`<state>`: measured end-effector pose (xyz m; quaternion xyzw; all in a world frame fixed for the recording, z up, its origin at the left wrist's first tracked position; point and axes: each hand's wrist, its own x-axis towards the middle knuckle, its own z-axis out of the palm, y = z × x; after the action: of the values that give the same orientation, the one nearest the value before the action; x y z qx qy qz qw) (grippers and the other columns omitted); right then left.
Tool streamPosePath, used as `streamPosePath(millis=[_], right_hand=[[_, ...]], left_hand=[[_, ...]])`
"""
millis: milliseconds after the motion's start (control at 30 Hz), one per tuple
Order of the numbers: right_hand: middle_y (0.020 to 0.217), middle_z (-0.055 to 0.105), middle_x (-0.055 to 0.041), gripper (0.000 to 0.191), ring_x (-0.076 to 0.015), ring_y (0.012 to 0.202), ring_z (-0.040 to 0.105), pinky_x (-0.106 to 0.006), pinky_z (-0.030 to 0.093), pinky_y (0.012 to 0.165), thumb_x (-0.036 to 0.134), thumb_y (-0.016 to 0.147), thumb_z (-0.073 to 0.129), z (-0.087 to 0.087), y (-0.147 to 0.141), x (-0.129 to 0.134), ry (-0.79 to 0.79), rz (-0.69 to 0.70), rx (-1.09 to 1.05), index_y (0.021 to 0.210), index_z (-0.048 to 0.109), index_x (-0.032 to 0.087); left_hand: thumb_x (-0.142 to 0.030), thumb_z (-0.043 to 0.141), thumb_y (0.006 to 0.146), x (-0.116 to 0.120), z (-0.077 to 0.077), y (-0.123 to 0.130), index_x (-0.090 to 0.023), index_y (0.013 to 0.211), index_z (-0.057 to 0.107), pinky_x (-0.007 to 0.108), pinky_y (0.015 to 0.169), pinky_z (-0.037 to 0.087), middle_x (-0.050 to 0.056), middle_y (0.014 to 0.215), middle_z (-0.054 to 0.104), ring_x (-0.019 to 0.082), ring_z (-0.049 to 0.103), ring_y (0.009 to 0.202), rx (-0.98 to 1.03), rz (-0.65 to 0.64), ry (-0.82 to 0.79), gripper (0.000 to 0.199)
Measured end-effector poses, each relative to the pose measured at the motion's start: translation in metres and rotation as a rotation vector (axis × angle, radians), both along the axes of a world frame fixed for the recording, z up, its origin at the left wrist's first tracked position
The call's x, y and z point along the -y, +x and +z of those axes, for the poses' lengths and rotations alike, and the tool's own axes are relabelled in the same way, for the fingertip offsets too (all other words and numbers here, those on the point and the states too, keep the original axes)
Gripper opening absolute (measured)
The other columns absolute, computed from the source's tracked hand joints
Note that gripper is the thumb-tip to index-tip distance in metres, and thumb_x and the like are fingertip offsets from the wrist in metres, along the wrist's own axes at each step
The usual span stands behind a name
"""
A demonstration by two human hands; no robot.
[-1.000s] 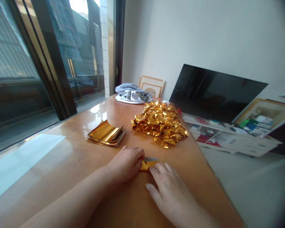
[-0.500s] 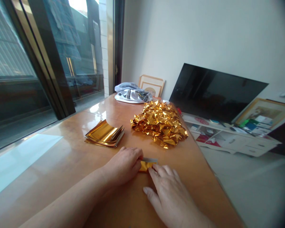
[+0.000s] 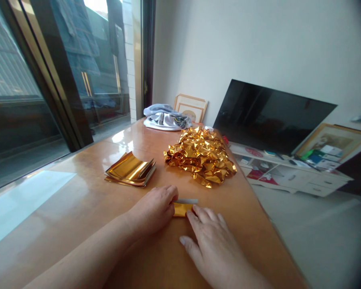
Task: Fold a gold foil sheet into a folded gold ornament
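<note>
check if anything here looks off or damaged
Nothing looks spilled or damaged. Only the stack of gold foil sheets, left of the heap of folded gold foil, is a little askew: its edges don't line up and some sheets curl.

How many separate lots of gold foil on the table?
3: a stack of sheets at left, a heap of folded pieces farther right, and a small strip between the left hand and right hand. The hands could hide more.

Daylight from the left window (image 3: 105, 52) glares off the table (image 3: 129, 249); corners darken.
</note>
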<state>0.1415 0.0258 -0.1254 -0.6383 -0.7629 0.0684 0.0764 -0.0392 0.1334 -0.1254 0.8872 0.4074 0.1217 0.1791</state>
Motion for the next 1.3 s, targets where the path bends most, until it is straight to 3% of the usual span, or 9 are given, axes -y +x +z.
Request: streamPosePath(millis=[433, 633, 733, 1033, 1300], right_hand=[[0.145, 0.054, -0.014, 0.053, -0.0379, 0.127, 0.049, -0.058, 0.035, 0.105, 0.043, 0.093, 0.053, -0.003, 0.0, -0.001, -0.016, 0.002, 0.054, 0.143, 0.055, 0.023], [0.149, 0.05, -0.013, 0.055, -0.038, 0.13, 0.047, -0.058, 0.035, 0.105, 0.045, 0.094, 0.052, -0.006, 0.001, 0.0, -0.031, 0.008, 0.061, 0.144, 0.054, 0.022], [0.15, 0.049, -0.0131, 0.054, -0.0378, 0.13, 0.047, -0.057, 0.034, 0.105, 0.045, 0.094, 0.051, -0.005, 0.0, 0.0, -0.041, 0.001, 0.067, 0.143, 0.055, 0.022], [0.15, 0.05, -0.0126, 0.055, -0.0361, 0.131, 0.045, -0.055, 0.032, 0.107, 0.045, 0.094, 0.052, 0.001, -0.002, -0.001, -0.063, -0.015, 0.063, 0.144, 0.054, 0.023], [0.15, 0.05, -0.0129, 0.056, -0.0366, 0.131, 0.045, -0.056, 0.031, 0.107, 0.046, 0.094, 0.051, 0.001, -0.002, 0.001, -0.069, -0.018, 0.06, 0.145, 0.052, 0.023]], left_hand=[[-0.012, 0.053, 0.073, -0.001, -0.01, -0.006, -0.022, 0.093, 0.051, 0.031, 0.073, 0.045, 0.006, 0.102, 0.06, 0.021, 0.058, 0.089, 0.037, 0.028, 0.043, 0.022], [-0.019, 0.059, 0.077, -0.003, -0.002, -0.011, -0.021, 0.088, 0.054, 0.031, 0.068, 0.042, 0.006, 0.095, 0.063, 0.022, 0.059, 0.084, -0.052, 0.085, 0.062, 0.013], [-0.019, 0.055, 0.084, -0.002, 0.003, -0.011, -0.02, 0.085, 0.058, 0.031, 0.069, 0.042, 0.007, 0.091, 0.062, 0.021, 0.059, 0.082, -0.09, 0.042, 0.08, 0.004], [-0.021, 0.049, 0.094, 0.01, 0.014, -0.002, -0.02, 0.079, 0.069, 0.03, 0.077, 0.045, 0.007, 0.089, 0.062, 0.02, 0.058, 0.084, -0.105, -0.202, 0.099, 0.025], [-0.016, 0.051, 0.092, 0.009, 0.014, 0.0, -0.02, 0.083, 0.073, 0.028, 0.078, 0.047, 0.007, 0.09, 0.066, 0.02, 0.061, 0.086, -0.171, -0.246, 0.032, 0.023]])
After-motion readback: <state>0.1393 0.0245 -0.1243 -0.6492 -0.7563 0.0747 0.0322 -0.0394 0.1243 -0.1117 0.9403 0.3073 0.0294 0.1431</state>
